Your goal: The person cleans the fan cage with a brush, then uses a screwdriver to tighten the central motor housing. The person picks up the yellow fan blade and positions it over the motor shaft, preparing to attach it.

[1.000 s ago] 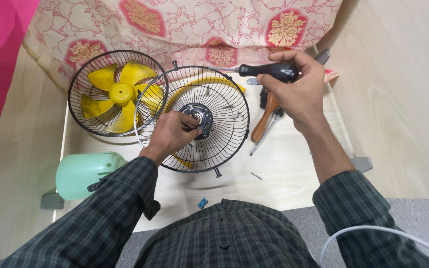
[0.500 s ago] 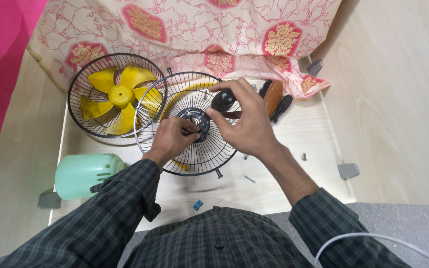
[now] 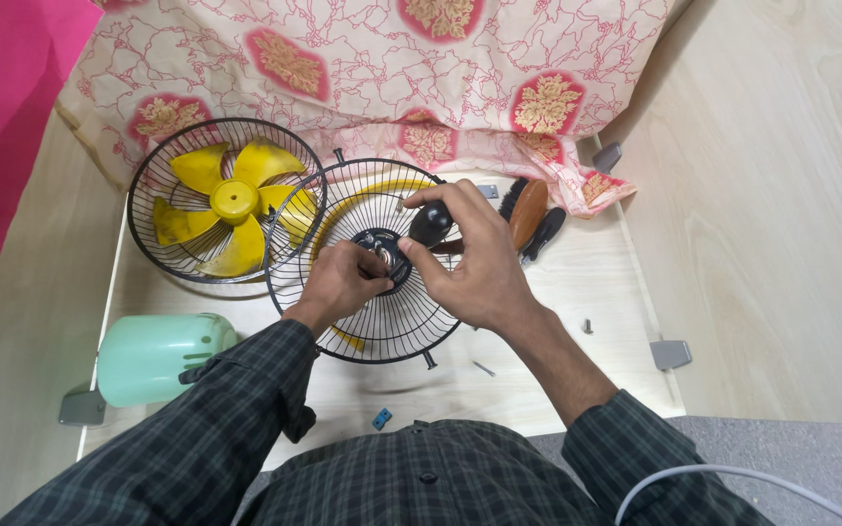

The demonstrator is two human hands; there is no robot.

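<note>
Fan guard flat on table, beside yellow blade. Left hand pinches hub; right hand grips screwdriver upright over it. Step: working hub screw. Next likely needs tip seated, steady turning.

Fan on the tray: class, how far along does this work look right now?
Done: the yellow blade lies loose in one wire guard, and the green housing lies apart. In hand: the right hand holds a black-handled screwdriver at the second guard's hub, which the left hand steadies. Left: cannot tell.
</note>
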